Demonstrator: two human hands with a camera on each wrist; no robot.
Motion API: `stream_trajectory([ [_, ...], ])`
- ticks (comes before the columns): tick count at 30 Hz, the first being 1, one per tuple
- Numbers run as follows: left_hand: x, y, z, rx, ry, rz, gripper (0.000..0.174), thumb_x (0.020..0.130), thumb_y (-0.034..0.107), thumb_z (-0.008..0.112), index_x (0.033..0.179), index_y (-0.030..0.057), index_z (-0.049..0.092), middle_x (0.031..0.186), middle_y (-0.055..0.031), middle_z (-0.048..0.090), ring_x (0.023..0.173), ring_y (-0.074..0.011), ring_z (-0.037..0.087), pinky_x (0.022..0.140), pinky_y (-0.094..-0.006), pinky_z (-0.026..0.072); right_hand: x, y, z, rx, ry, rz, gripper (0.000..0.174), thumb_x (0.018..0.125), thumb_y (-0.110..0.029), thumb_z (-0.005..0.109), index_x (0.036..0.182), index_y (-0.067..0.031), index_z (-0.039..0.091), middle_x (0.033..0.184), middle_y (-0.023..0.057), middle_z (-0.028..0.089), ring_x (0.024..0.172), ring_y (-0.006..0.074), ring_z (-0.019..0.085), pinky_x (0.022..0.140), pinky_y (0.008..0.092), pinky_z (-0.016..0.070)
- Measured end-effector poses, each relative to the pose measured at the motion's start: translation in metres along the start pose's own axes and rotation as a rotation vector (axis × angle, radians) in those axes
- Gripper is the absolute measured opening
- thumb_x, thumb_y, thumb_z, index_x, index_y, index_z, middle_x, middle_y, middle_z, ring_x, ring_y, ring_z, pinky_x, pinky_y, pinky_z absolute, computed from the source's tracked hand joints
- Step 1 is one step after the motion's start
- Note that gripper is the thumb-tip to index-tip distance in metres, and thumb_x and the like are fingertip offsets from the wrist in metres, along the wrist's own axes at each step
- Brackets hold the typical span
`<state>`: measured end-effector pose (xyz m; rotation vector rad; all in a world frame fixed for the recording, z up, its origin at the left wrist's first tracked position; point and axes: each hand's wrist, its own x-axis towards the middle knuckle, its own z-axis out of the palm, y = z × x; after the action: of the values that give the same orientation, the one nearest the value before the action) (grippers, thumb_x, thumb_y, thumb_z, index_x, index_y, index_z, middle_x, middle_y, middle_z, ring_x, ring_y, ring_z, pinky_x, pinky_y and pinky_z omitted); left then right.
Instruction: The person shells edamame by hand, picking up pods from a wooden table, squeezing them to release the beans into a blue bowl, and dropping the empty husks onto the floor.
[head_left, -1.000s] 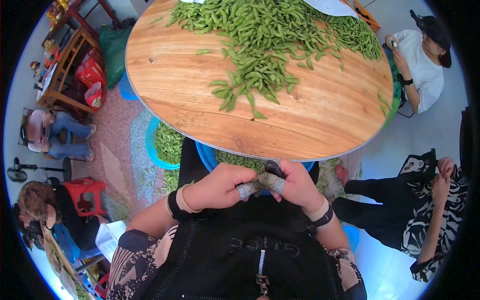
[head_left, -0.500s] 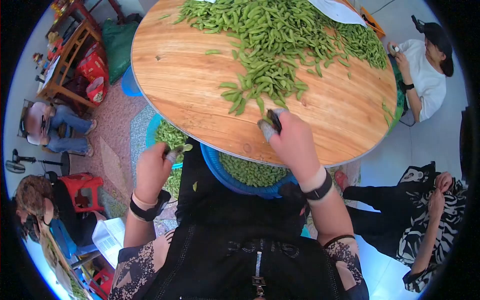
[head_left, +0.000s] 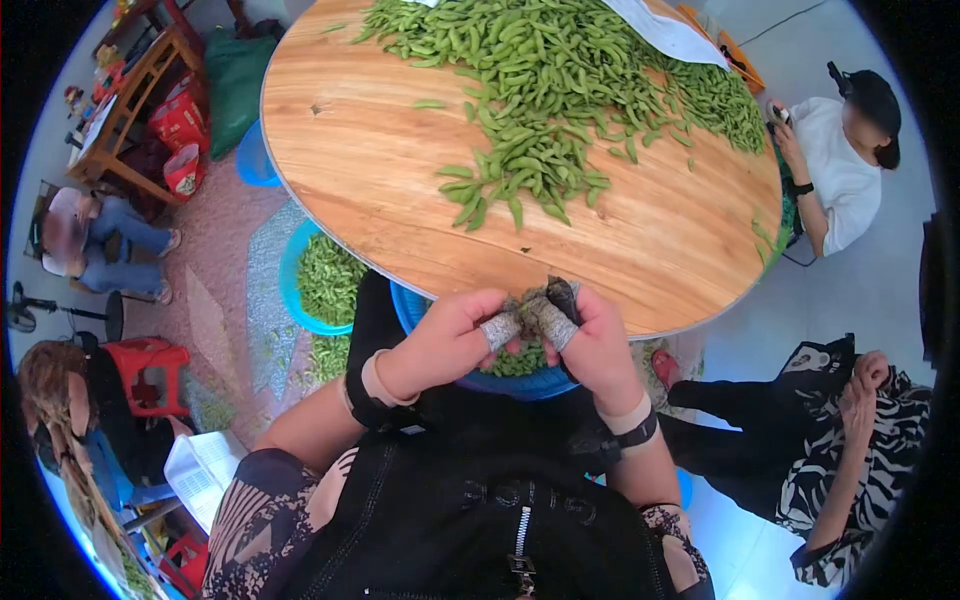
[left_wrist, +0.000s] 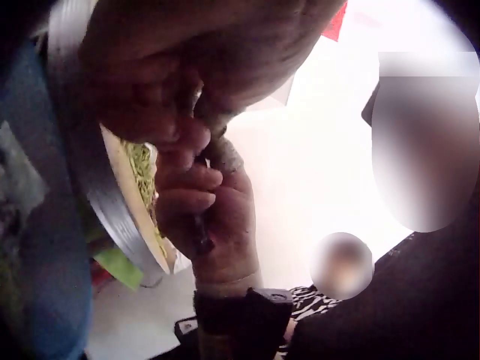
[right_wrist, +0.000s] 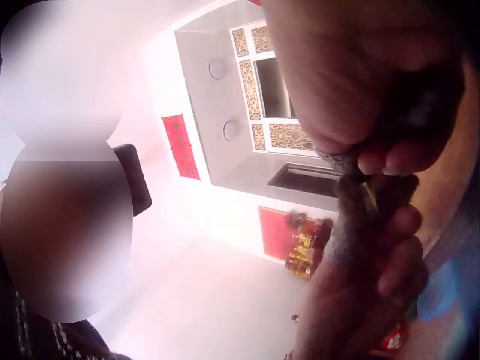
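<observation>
My two hands meet at the near edge of the round wooden table (head_left: 370,180), above a blue basin (head_left: 545,386) of shelled green beans. The left hand (head_left: 440,338), its thumb wrapped in grey tape, pinches a green soybean pod (right_wrist: 370,196); only a sliver of it shows between the fingertips in the right wrist view. Curled fingers of my right hand (head_left: 602,352) grip a slim dark tool (left_wrist: 202,234), whose end pokes out below them in the left wrist view. Its thumb is taped too and presses against the left fingertips. A heap of soybean pods (head_left: 530,60) covers the table's far side.
A teal basin (head_left: 291,285) full of pods stands on the floor to the left, with more pods scattered below it. Farther left are a red stool (head_left: 150,362) and a white basket (head_left: 200,475). People sit on both sides; a white sheet (head_left: 670,32) lies over the heap.
A second ago the hands were together; then the left swung out left with a pod while the right reached to the heap's near edge. Now both are back together over the blue basin.
</observation>
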<state>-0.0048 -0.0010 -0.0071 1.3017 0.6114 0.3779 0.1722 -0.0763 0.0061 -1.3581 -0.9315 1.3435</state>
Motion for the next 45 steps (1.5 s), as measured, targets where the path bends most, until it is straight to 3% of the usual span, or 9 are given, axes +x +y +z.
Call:
stream_trajectory([
  [11, -0.003, -0.003, 0.010, 0.274, 0.147, 0.235, 0.009, 0.081, -0.001, 0.050, 0.087, 0.0024, 0.056, 0.074, -0.0087, 0.058, 0.066, -0.0220, 0.055, 0.063, -0.0320, 0.0456, -0.021, 0.007, 0.003, -0.365, -0.058, -0.235, 0.033, 0.092, -0.004, 0.048, 0.125, -0.0044, 0.051, 0.077, 0.0005, 0.060, 0.055, 0.0042, 0.050, 0.048, 0.0188, 0.0412],
  [16, -0.009, -0.004, 0.010, 0.843, 0.246, 0.536, 0.014, 0.071, -0.002, 0.057, 0.085, 0.0001, 0.053, 0.077, -0.0183, 0.053, 0.075, -0.0415, 0.054, 0.064, -0.0398, 0.0458, -0.021, 0.001, 0.003, 0.042, -0.100, 0.121, 0.034, 0.092, -0.005, 0.049, 0.126, -0.0054, 0.051, 0.077, 0.0005, 0.058, 0.052, 0.0048, 0.046, 0.045, 0.0191, 0.0387],
  [20, -0.007, -0.014, 0.004, 0.842, 0.229, 0.567, 0.006, 0.080, 0.003, 0.055, 0.086, 0.0016, 0.055, 0.072, -0.0128, 0.055, 0.064, -0.0314, 0.056, 0.057, -0.0346, 0.0448, -0.021, 0.004, -0.001, 0.326, -0.140, 0.220, 0.036, 0.091, -0.003, 0.047, 0.127, -0.0084, 0.050, 0.076, 0.0010, 0.059, 0.052, 0.0046, 0.046, 0.043, 0.0195, 0.0382],
  [22, -0.010, -0.008, 0.001, -0.174, -0.056, -0.159, 0.009, 0.091, 0.011, 0.051, 0.094, 0.0031, 0.055, 0.070, -0.0055, 0.055, 0.052, -0.0150, 0.049, 0.050, -0.0258, 0.0393, -0.024, 0.001, -0.003, 0.329, -0.192, 0.238, 0.034, 0.091, -0.004, 0.048, 0.125, -0.0066, 0.052, 0.075, 0.0002, 0.058, 0.055, 0.0070, 0.050, 0.047, 0.0220, 0.0420],
  [25, -0.009, -0.015, 0.001, -0.927, -0.291, -0.201, 0.018, 0.097, 0.019, 0.046, 0.103, 0.0038, 0.054, 0.070, -0.0009, 0.055, 0.049, -0.0036, 0.038, 0.047, -0.0188, 0.0313, -0.024, 0.019, 0.001, -0.231, -0.127, -0.274, 0.030, 0.090, -0.007, 0.052, 0.120, -0.0043, 0.056, 0.078, 0.0009, 0.061, 0.060, 0.0119, 0.056, 0.056, 0.0269, 0.0476],
  [28, -0.004, -0.030, 0.000, -1.043, -0.349, -0.233, 0.020, 0.096, 0.020, 0.048, 0.106, 0.0029, 0.053, 0.072, -0.0032, 0.057, 0.047, -0.0049, 0.036, 0.045, -0.0194, 0.0290, -0.022, 0.019, -0.007, -0.813, -0.061, -0.557, 0.030, 0.088, -0.009, 0.057, 0.117, -0.0033, 0.057, 0.083, 0.0024, 0.064, 0.071, 0.0135, 0.060, 0.067, 0.0290, 0.0498],
  [34, -0.003, -0.025, -0.001, -0.563, -0.188, -0.318, 0.021, 0.097, 0.022, 0.048, 0.105, 0.0039, 0.053, 0.064, -0.0021, 0.052, 0.045, -0.0059, 0.035, 0.043, -0.0214, 0.0270, -0.018, 0.036, -0.003, -0.214, -0.021, -0.326, 0.022, 0.087, -0.005, 0.060, 0.109, -0.0011, 0.060, 0.082, -0.0003, 0.065, 0.075, 0.0089, 0.060, 0.067, 0.0260, 0.0493],
  [41, -0.003, -0.026, 0.002, -0.851, -0.324, -0.349, 0.024, 0.096, 0.024, 0.047, 0.106, 0.0026, 0.054, 0.054, 0.0007, 0.039, 0.043, -0.0086, 0.031, 0.043, -0.0237, 0.0239, -0.019, 0.023, -0.008, -0.220, -0.044, -0.260, 0.022, 0.081, -0.011, 0.068, 0.101, -0.0025, 0.063, 0.087, 0.0060, 0.066, 0.080, 0.0108, 0.060, 0.074, 0.0268, 0.0486],
  [45, 0.002, -0.024, 0.003, -0.710, -0.268, -0.378, 0.022, 0.096, 0.022, 0.047, 0.105, 0.0035, 0.055, 0.057, 0.0014, 0.043, 0.044, -0.0069, 0.034, 0.043, -0.0217, 0.0243, -0.021, 0.007, -0.011, -0.561, -0.029, -0.359, 0.025, 0.075, -0.011, 0.069, 0.098, -0.0044, 0.064, 0.085, 0.0136, 0.065, 0.076, 0.0252, 0.064, 0.070, 0.0312, 0.0500],
])
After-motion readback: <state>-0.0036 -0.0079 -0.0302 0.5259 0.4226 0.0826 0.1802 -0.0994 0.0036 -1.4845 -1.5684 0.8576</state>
